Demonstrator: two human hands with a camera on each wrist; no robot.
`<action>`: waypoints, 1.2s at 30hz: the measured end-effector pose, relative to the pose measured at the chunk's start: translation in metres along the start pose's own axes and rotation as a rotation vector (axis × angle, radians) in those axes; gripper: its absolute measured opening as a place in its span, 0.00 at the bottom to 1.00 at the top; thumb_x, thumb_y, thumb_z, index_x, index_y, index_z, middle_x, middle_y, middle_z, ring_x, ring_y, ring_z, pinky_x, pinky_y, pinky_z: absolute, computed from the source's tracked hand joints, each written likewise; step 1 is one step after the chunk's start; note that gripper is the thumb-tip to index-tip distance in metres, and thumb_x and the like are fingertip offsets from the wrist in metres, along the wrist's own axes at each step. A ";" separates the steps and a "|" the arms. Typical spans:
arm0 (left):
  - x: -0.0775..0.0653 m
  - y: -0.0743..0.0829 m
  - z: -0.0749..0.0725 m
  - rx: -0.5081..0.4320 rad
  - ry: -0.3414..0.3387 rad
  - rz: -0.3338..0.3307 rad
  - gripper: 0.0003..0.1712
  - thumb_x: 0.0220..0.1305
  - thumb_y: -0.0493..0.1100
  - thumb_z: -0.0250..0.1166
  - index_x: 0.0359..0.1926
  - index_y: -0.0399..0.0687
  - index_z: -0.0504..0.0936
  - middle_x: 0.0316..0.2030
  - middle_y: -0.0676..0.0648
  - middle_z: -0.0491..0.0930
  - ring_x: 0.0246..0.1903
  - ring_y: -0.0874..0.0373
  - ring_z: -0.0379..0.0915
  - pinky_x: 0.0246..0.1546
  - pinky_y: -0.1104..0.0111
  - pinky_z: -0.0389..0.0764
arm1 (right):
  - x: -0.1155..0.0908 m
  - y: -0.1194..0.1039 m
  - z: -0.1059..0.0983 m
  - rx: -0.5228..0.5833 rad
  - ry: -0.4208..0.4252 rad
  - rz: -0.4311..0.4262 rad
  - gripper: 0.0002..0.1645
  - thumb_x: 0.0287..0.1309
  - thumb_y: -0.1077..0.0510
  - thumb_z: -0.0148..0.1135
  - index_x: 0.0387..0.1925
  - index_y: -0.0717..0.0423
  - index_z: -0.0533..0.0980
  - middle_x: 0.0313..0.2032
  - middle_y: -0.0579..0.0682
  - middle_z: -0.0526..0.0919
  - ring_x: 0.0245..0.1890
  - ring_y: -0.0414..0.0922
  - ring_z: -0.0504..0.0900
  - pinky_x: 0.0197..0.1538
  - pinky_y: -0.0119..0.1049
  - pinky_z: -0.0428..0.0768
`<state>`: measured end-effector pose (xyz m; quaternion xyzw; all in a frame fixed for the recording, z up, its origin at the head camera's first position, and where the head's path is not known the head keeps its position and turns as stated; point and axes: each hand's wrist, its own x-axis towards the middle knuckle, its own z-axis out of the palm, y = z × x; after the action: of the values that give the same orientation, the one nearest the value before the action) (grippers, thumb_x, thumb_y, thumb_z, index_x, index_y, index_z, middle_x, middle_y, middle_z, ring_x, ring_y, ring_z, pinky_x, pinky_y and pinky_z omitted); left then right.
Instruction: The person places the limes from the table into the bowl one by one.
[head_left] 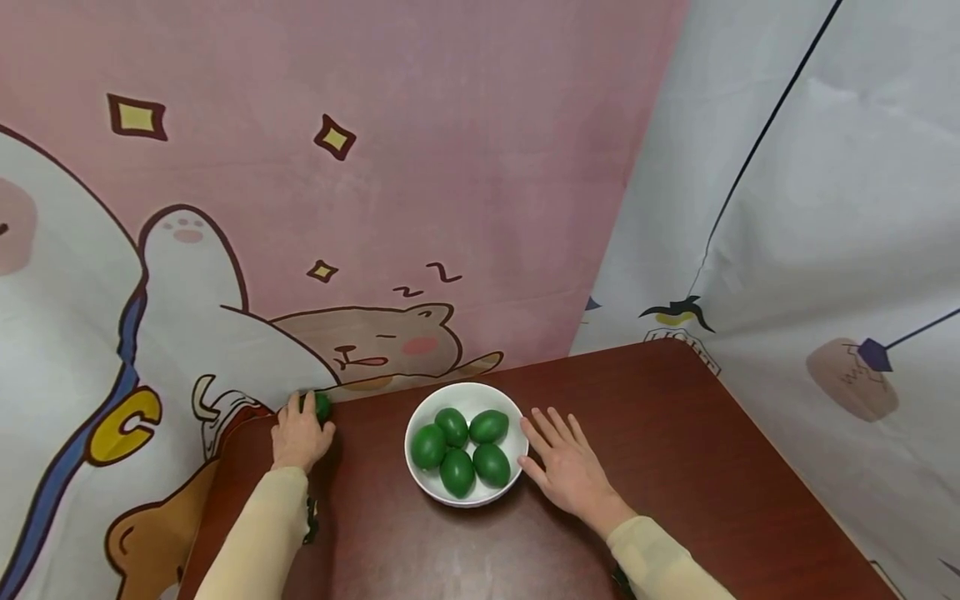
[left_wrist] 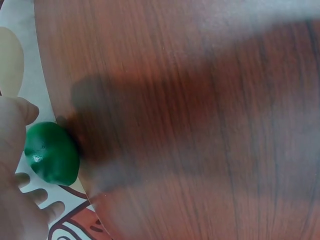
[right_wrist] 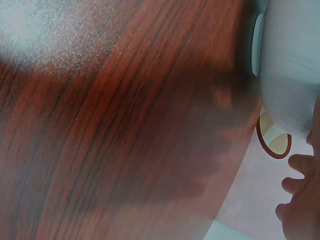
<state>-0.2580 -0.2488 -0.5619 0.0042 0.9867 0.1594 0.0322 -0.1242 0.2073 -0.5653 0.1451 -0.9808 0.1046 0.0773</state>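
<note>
At the table's back left edge, my left hand (head_left: 300, 435) reaches over a green lime (left_wrist: 52, 153), partly hidden by the fingers in the head view. In the left wrist view the thumb (left_wrist: 30, 111) lies on one side of the lime and spread fingertips (left_wrist: 37, 196) on the other; a gap shows by the thumb. A white bowl (head_left: 467, 503) with several green limes (head_left: 457, 472) stands mid-table. My right hand (head_left: 567, 468) is spread palm down at the bowl's right side, its fingertips close to the rim; whether they touch it is unclear.
The dark red-brown wooden table (head_left: 705, 475) extends right and in front of the bowl. Behind it hangs a pink cloth (head_left: 480, 167) printed with cartoon animals, meeting the back edge. A pale cloth (head_left: 847, 217) hangs along the right.
</note>
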 end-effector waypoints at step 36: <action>0.005 0.002 0.007 0.037 0.014 0.024 0.37 0.69 0.41 0.61 0.73 0.27 0.61 0.68 0.20 0.59 0.66 0.22 0.56 0.59 0.31 0.68 | -0.001 0.000 0.002 -0.029 0.018 -0.007 0.39 0.74 0.35 0.53 0.77 0.49 0.67 0.75 0.57 0.67 0.77 0.59 0.61 0.76 0.61 0.58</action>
<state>-0.2622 -0.2447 -0.5686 0.0156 0.9896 0.1414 0.0235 -0.1233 0.2068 -0.5679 0.1462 -0.9810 0.0913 0.0888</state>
